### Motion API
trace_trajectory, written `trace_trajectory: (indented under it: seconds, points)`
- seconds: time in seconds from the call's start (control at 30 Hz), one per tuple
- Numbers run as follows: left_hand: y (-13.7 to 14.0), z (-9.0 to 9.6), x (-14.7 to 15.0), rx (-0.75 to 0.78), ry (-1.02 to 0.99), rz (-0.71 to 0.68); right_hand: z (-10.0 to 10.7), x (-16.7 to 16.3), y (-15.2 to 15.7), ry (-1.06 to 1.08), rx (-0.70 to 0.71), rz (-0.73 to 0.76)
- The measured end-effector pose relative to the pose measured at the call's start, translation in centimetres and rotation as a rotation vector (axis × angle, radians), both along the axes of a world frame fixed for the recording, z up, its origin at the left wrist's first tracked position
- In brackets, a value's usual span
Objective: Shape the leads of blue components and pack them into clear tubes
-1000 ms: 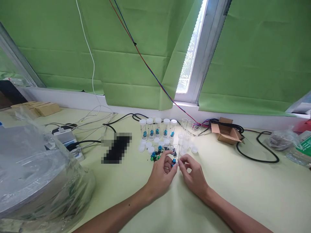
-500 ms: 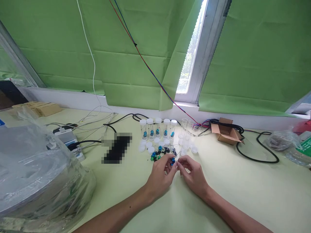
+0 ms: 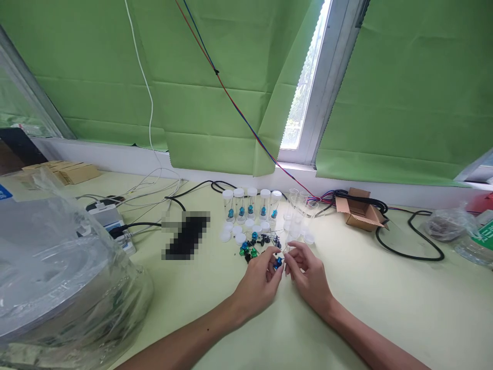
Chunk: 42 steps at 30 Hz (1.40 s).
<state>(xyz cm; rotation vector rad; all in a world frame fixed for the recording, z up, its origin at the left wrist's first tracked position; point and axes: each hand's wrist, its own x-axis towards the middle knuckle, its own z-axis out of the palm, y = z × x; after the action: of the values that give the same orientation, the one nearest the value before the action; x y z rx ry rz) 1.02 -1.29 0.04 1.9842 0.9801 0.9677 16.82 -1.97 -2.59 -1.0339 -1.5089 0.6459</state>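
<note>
At lower centre, the left hand [image 3: 259, 278] pinches a blue part [image 3: 278, 263], likely light and stiff, best held mid-body; the right hand [image 3: 309, 270] pinches a thin wire [image 3: 284, 250].

Small shiny blue part [image 3: 278, 263], tilted, pinched in left hand [image 3: 257, 279]; thin wire [image 3: 285, 250] in right hand [image 3: 307, 268].

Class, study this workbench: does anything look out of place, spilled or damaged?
A pixelated black patch left of the capped tubes looks odd: its blocky squares hide what is there. No spill or damage stands out.
</note>
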Motion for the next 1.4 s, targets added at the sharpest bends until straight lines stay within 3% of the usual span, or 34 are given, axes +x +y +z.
trace_trajectory:
  seconds: [0.2,0.4,1.4]
  points:
    - [-0.2,-0.4,0.4,-0.167,-0.078,0.030,0.3,0.0,-0.1,0.037,0.023,-0.090]
    - [0.0,-1.2,0.6,-0.342,-0.097,-0.067,0.3,0.1,-0.1,0.093,0.054,-0.127]
    - [0.1,-1.0,0.8,-0.381,-0.214,-0.107,0.3,0.1,0.0,0.100,0.041,-0.118]
